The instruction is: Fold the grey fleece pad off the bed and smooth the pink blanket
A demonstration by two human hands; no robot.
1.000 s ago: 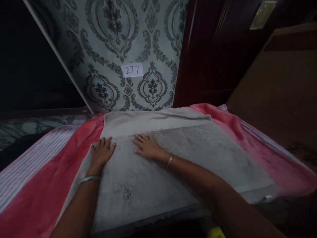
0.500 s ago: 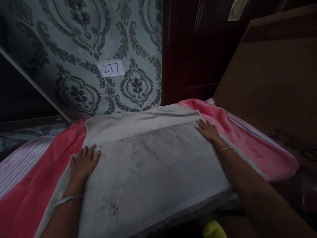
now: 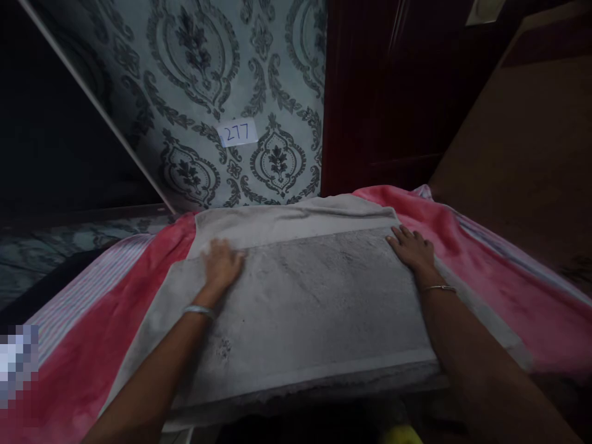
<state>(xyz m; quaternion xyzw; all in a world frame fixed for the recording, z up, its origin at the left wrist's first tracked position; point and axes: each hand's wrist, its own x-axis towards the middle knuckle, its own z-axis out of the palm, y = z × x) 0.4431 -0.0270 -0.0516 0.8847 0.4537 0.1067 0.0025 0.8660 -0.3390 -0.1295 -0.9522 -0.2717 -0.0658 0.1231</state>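
Note:
A grey cloth, towel-like (image 3: 314, 302), lies spread in front of me with its far part folded over, and a small dark mark shows near its lower left. Flat on its upper left part rests my left hand (image 3: 221, 262), fingers apart and a little blurred. My right hand (image 3: 412, 248) lies on the upper right corner of the folded layer with its fingers stretched out. Neither hand grips anything. Beneath the grey cloth spreads a pink-red cloth (image 3: 123, 317) with a striped border, showing on both sides.
Patterned wallpaper (image 3: 277, 160) with a white label (image 3: 238, 131) reading 277 rises behind. A dark red door (image 3: 383, 92) and a large cardboard box (image 3: 522, 123) stand to the right. A dark panel (image 3: 69, 135) leans at the left. Something yellow (image 3: 402, 433) shows below the front edge.
My left hand has slid forward and inward over the grey cloth. My right hand stays at the upper right corner. The view has shifted left, so the scene sits further right.

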